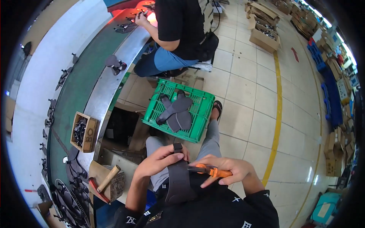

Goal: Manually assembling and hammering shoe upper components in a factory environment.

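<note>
Work on 1 dark flat piece (179, 182) looks partway through: it lies over the lap, against the black shirt (220, 209), with its upper end in the left hand (165, 156). That hand's thumb and bent fingers pinch the end, where a small black tab (177, 147) sticks up. The right hand (236, 170) holds orange-handled pliers (219, 173), some fingers curled about the handles and 1 reaching out below; the dark nose points at the piece's upper edge, though I cannot tell whether it bites. This piece therefore seems unfinished, and how much remains on it is unclear. At least 2 similar loose pieces (180, 106) overlap on the green crate (198, 133) ahead; they could be done or waiting. Many more dark shapes line the green belt (89, 64), and the wooden box (89, 135) holds small dark parts, suggesting plenty is left overall.
</note>
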A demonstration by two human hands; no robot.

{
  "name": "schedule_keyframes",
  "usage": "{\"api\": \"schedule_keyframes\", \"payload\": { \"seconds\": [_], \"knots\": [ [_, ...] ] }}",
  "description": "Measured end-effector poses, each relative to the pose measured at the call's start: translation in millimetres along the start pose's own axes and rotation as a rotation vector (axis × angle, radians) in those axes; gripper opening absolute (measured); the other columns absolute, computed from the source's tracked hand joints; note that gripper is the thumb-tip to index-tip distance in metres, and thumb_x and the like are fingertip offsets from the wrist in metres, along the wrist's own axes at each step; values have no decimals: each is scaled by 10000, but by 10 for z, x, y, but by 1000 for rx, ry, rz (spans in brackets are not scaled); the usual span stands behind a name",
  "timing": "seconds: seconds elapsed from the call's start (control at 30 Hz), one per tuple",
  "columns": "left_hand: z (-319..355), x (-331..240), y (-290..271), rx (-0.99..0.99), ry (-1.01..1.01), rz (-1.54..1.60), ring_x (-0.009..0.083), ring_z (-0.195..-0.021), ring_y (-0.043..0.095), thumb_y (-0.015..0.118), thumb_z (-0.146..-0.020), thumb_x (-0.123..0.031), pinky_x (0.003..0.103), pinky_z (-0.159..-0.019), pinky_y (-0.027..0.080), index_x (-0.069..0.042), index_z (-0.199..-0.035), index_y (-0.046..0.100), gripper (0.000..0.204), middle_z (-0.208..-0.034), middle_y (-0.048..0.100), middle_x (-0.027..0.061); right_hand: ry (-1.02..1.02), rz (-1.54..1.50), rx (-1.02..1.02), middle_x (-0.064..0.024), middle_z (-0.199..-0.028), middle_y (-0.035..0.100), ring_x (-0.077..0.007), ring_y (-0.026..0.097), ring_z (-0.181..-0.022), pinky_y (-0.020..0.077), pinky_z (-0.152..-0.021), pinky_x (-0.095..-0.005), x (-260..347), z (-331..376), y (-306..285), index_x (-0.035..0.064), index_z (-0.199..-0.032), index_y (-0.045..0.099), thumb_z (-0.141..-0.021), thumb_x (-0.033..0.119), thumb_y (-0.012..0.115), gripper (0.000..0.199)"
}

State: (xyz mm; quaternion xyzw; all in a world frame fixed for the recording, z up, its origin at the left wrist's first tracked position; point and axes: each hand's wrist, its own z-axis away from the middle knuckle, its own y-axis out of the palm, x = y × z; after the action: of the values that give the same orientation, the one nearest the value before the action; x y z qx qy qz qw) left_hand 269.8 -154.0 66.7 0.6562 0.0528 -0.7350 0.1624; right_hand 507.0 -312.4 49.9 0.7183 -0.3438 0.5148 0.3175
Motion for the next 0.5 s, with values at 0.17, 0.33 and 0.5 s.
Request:
{"api": "schedule_keyframes", "payload": {
  "seconds": [0.17, 0.33, 0.5],
  "knots": [
    [224, -96, 138, -90, -133, 56, 148, -983, 579, 502, -1012, -177, 294, -899, 437, -5, -1030, 619, 209, -982, 672, 63, 112, 428, -224, -150, -1524, 368, -324, 312, -1431, 192, -1167, -510, 118, -27, 15, 30, -1226, 657, -666, 62, 536, 574],
    [328, -9, 234, -53, -82, 44, 160, -976, 586, 485, -1016, -198, 302, -896, 439, -13, -1017, 625, 232, -977, 672, 69, 276, 773, -245, -119, -1481, 407, -315, 327, -1425, 86, -1171, -559, 189, -30, 153, 156, -1191, 696, -683, 56, 542, 540],
    [400, 28, 315, -70, -45, 64, 146, -952, 585, 498, -1015, -217, 292, -867, 447, -21, -997, 631, 237, -964, 667, 61, 293, 867, -196, -117, -1394, 446, -298, 398, -1353, 95, -1168, -565, 337, -38, 206, 118, -1111, 699, -700, 67, 580, 431]
  ]
}}
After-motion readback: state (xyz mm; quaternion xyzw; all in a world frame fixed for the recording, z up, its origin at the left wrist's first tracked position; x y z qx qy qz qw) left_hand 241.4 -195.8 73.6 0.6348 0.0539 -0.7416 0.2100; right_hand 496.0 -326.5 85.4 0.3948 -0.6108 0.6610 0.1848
